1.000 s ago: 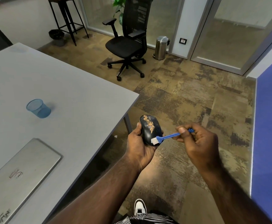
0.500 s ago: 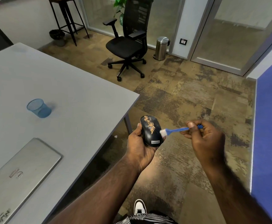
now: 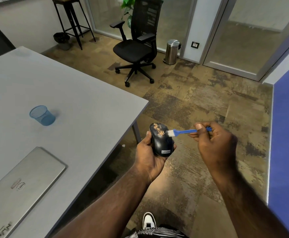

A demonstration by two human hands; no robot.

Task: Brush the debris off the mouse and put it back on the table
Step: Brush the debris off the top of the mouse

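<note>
I see the mouse (image 3: 161, 140), a dark rounded body with a small white label at its near end, held clear of the table (image 3: 82, 107) just past the table's near corner, its top face up. A patch of tan debris (image 3: 158, 128) lies on its far end. The brush (image 3: 183, 131), blue-handled with white bristles, lies roughly level, its bristles touching the mouse's right edge beside the debris.

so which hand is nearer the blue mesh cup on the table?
Left. The left hand holds the mouse just off the table's edge, on the blue mesh cup side; the right hand, holding the brush, is farther right.
</note>
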